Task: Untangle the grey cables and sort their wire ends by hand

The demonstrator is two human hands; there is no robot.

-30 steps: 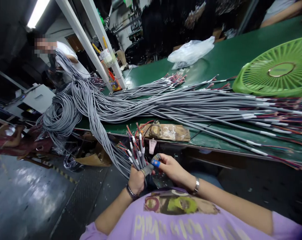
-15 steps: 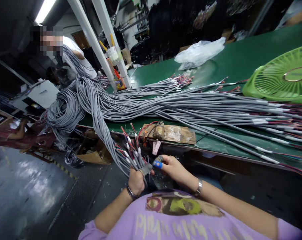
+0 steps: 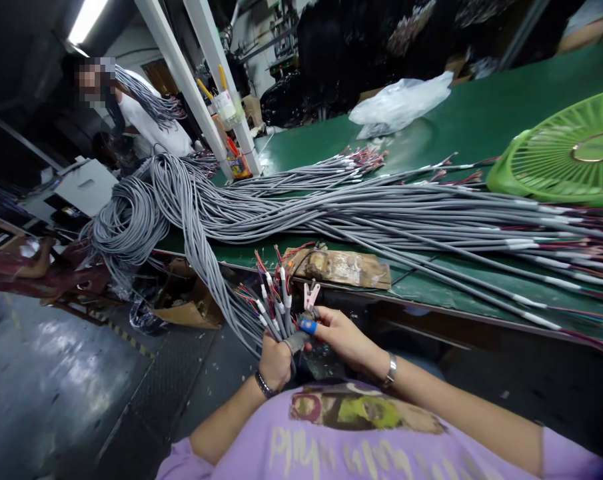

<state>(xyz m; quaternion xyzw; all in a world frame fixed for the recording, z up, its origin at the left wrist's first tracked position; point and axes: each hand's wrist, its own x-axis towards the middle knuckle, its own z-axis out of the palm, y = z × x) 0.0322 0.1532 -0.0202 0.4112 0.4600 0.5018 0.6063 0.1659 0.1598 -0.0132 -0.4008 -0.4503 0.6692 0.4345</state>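
My left hand [image 3: 275, 363] is wrapped round a bundle of grey cables [image 3: 276, 320] just below their white-banded ends, where red and dark wires fan upward. A grey strip [image 3: 297, 341] crosses the bundle beside my left fingers. My right hand [image 3: 331, 331], with blue tape round a finger, is closed in a pinch at the right of the bundle, by the strip and a small dark roll-like piece. The bundle hangs from the table edge, its cables running up to the large grey pile [image 3: 281, 213] on the green table [image 3: 321, 137].
A wooden board [image 3: 356, 268] and pink clip [image 3: 311, 295] sit at the table edge. Behind are a green fan [image 3: 571, 150], a clear plastic bag [image 3: 401, 107] and white posts [image 3: 221, 87]. A person [image 3: 151, 127] carries cables at the back left; another sits at far left.
The held cable ends have risen and shifted slightly right. My right hand has moved a little left, closer to the bundle. The person behind has turned with the cables over a shoulder.
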